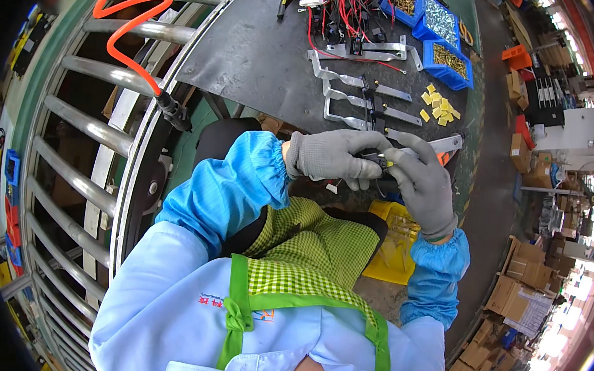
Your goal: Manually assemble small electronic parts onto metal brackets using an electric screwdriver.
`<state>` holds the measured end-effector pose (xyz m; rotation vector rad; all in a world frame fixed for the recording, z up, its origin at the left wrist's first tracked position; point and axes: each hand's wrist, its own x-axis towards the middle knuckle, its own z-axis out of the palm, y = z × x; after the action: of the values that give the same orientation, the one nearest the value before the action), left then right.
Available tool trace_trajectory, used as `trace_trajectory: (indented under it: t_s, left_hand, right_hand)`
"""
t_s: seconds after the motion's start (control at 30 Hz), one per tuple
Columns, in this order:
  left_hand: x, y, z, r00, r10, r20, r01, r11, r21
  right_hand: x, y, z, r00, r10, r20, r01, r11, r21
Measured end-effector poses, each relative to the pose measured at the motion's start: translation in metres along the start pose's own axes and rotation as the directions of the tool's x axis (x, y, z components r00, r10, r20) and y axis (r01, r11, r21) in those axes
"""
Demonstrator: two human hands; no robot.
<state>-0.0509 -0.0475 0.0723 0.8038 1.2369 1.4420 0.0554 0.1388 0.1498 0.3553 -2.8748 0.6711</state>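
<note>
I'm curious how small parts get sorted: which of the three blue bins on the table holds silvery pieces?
The middle blue bin. Its pieces look silvery, while the upper bin and lower bin hold brass-coloured ones.

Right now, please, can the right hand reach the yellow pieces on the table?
Probably yes: the right hand is near the yellow pieces, with only a metal bar between, though it's busy at a dark part.

Brackets (401,115) — smooth, glossy metal
</note>
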Motion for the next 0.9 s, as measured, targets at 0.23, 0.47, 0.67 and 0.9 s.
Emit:
trace_trajectory:
  t_s: [0.23,0.47,0.67,0.9]
  left_hand:
    - [0.000,-0.001,-0.001,0.999,0.054,0.006,-0.054,0.999,0.000]
    - [0.003,-0.006,-0.001,0.999,0.032,0.020,-0.031,0.999,-0.038]
    - [0.007,-0.013,0.003,0.993,0.120,0.009,-0.118,0.982,-0.148]
    - [0.005,-0.002,0.012,0.995,0.014,-0.102,-0.038,0.971,-0.235]
  right_hand:
    - [0.002,-0.004,-0.003,0.997,0.073,0.030,-0.075,0.993,0.090]
    - [0.000,-0.007,-0.005,0.993,0.105,0.053,-0.109,0.989,0.098]
    - [0.002,-0.003,-0.005,0.998,0.031,0.058,-0.037,0.994,0.101]
    - [0.015,0.009,-0.022,0.993,0.096,0.065,-0.107,0.974,0.202]
